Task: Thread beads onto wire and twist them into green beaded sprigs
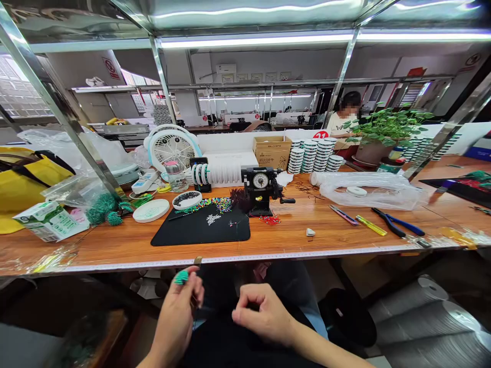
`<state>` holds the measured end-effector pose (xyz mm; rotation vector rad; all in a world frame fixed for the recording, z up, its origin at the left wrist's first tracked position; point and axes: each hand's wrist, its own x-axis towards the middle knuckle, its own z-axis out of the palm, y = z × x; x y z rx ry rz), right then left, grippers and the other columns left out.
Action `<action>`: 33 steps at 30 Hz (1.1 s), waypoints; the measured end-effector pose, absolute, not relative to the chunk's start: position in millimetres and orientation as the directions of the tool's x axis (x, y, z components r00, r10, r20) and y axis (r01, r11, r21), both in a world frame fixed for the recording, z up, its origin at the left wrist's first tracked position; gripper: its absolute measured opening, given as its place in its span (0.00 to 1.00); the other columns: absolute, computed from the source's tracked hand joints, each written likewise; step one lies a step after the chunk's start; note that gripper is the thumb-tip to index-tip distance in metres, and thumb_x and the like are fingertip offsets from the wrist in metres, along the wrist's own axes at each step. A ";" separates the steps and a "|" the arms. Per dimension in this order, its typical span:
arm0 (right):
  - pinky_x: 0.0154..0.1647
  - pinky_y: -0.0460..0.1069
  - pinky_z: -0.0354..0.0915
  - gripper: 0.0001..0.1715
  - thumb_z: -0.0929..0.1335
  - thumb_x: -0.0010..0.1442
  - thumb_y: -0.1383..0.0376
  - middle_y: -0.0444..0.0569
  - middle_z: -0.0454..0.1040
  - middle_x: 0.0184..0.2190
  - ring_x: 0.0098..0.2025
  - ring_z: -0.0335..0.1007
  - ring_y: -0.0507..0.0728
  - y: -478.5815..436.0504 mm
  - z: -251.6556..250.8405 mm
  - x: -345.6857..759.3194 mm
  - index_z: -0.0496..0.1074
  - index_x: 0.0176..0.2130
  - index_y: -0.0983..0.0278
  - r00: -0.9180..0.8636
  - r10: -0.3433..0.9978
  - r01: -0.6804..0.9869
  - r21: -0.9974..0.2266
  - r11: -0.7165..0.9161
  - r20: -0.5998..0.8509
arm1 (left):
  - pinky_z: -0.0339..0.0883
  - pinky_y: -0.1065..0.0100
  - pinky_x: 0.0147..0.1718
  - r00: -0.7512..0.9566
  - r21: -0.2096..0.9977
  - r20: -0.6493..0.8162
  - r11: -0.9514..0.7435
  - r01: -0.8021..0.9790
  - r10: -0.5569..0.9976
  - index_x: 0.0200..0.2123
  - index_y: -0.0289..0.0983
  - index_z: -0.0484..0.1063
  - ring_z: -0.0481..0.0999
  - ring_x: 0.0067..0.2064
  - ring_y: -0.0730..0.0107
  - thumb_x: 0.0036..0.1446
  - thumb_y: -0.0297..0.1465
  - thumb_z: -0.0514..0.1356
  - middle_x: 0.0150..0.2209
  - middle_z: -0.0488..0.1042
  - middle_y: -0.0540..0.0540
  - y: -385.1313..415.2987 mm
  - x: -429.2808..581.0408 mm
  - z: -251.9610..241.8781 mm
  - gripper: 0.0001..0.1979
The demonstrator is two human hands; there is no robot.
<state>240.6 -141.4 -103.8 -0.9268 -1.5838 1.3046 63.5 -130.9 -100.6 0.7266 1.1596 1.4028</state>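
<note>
Just below the front edge of the worktop [282, 239], the green piece [181, 277] is pinched in the left hand [177, 307], its long axis roughly along that edge, while to its right the right hand [265, 314] is curled closed, anything it grips hidden.

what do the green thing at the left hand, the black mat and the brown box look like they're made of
Green thing at the left hand: perhaps cord or small beads, given its ridged rows; too small to be sure.
Black mat: probably rubber or fabric, matte, judging by its thin, dull surface.
Brown box: most likely cardboard, matte, from its tan colour and printing.
</note>
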 end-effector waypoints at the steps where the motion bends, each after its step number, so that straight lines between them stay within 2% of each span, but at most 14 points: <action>1: 0.26 0.44 0.55 0.10 0.68 0.50 0.67 0.41 0.65 0.18 0.23 0.58 0.49 -139.7 -102.8 240.3 0.70 0.20 0.67 -0.286 0.948 0.012 -0.989 0.149 0.140 | 0.58 0.76 0.20 -0.096 0.930 -0.212 0.171 -0.326 0.972 0.37 0.38 0.67 0.64 0.23 0.78 0.49 0.37 0.64 0.22 0.65 0.55 -132.5 65.1 -98.7 0.14; 3: 0.27 0.45 0.57 0.11 0.67 0.53 0.63 0.43 0.68 0.19 0.24 0.60 0.50 -136.3 -100.1 238.4 0.72 0.23 0.67 -0.183 0.977 -0.009 -0.994 0.108 0.108 | 0.60 0.74 0.20 0.106 0.922 -0.277 0.295 -0.251 0.955 0.33 0.36 0.67 0.67 0.23 0.74 0.50 0.38 0.63 0.21 0.67 0.53 -137.7 72.0 -97.1 0.12; 5: 0.30 0.45 0.60 0.11 0.68 0.54 0.62 0.45 0.71 0.22 0.27 0.63 0.51 -133.8 -96.8 236.1 0.74 0.26 0.67 -0.159 0.983 -0.023 -0.996 0.085 0.088 | 0.60 0.73 0.19 0.262 0.910 -0.298 0.356 -0.211 0.918 0.31 0.36 0.66 0.67 0.21 0.73 0.52 0.39 0.62 0.16 0.64 0.54 -142.8 80.6 -98.6 0.13; 9: 0.32 0.46 0.62 0.11 0.69 0.52 0.61 0.47 0.74 0.25 0.29 0.66 0.53 -132.5 -93.6 233.4 0.75 0.28 0.67 -0.187 0.981 -0.031 -0.998 0.048 0.053 | 0.59 0.73 0.17 0.409 0.887 -0.305 0.413 -0.207 0.860 0.33 0.37 0.65 0.67 0.18 0.73 0.51 0.42 0.62 0.14 0.61 0.56 -146.3 88.8 -105.7 0.15; 13: 0.31 0.46 0.62 0.12 0.68 0.54 0.60 0.47 0.73 0.25 0.28 0.65 0.52 -132.7 -98.4 233.3 0.74 0.28 0.68 -0.156 0.987 -0.009 -0.999 0.043 0.044 | 0.60 0.73 0.18 0.390 0.870 -0.251 0.384 -0.311 0.886 0.32 0.37 0.65 0.67 0.19 0.73 0.51 0.40 0.63 0.17 0.63 0.55 -146.2 86.5 -110.0 0.14; 16: 0.31 0.46 0.61 0.13 0.68 0.54 0.60 0.47 0.72 0.24 0.28 0.64 0.52 -131.9 -103.1 233.5 0.74 0.28 0.68 -0.158 0.987 -0.010 -0.999 0.041 0.042 | 0.61 0.73 0.19 0.355 0.883 -0.234 0.351 -0.312 0.905 0.32 0.36 0.65 0.68 0.20 0.74 0.53 0.38 0.61 0.19 0.64 0.55 -146.8 85.1 -108.7 0.12; 18: 0.30 0.45 0.60 0.13 0.68 0.55 0.60 0.46 0.71 0.24 0.28 0.63 0.51 -131.0 -105.9 234.3 0.74 0.28 0.68 -0.158 0.985 -0.036 -0.997 0.065 0.070 | 0.60 0.73 0.20 0.327 0.883 -0.235 0.342 -0.321 0.915 0.31 0.36 0.65 0.67 0.21 0.75 0.54 0.37 0.61 0.19 0.64 0.55 -147.0 85.1 -105.7 0.11; 21: 0.24 0.44 0.55 0.13 0.68 0.56 0.59 0.43 0.67 0.22 0.22 0.57 0.47 -130.3 -111.1 236.2 0.73 0.29 0.68 -0.194 0.977 -0.132 -0.989 0.060 0.085 | 0.58 0.74 0.20 0.284 0.862 -0.250 0.347 -0.370 0.926 0.28 0.36 0.64 0.64 0.20 0.77 0.54 0.36 0.61 0.18 0.62 0.55 -146.8 85.4 -100.2 0.11; 24: 0.18 0.42 0.48 0.14 0.69 0.55 0.58 0.41 0.65 0.21 0.18 0.52 0.44 -131.7 -117.9 237.2 0.73 0.30 0.68 -0.285 0.957 -0.290 -0.957 -0.030 0.056 | 0.57 0.73 0.20 0.253 0.838 -0.263 0.351 -0.418 0.931 0.27 0.37 0.62 0.62 0.21 0.77 0.54 0.35 0.61 0.19 0.61 0.55 -146.4 84.6 -96.9 0.11; 28: 0.15 0.41 0.43 0.14 0.71 0.53 0.58 0.43 0.67 0.23 0.16 0.50 0.43 -134.0 -124.7 235.6 0.72 0.31 0.68 -0.399 0.917 -0.487 -0.849 -0.208 0.004 | 0.56 0.74 0.20 0.245 0.817 -0.278 0.363 -0.449 0.929 0.26 0.36 0.62 0.61 0.21 0.78 0.53 0.35 0.61 0.19 0.60 0.55 -146.9 82.9 -97.1 0.11; 33: 0.12 0.40 0.39 0.14 0.71 0.52 0.59 0.43 0.66 0.22 0.15 0.49 0.42 -133.2 -124.5 233.2 0.70 0.29 0.68 -0.523 0.852 -0.564 -0.749 -0.347 -0.001 | 0.55 0.75 0.18 0.250 0.796 -0.312 0.396 -0.457 0.917 0.24 0.36 0.62 0.59 0.19 0.79 0.52 0.35 0.62 0.18 0.60 0.55 -147.5 83.8 -98.6 0.13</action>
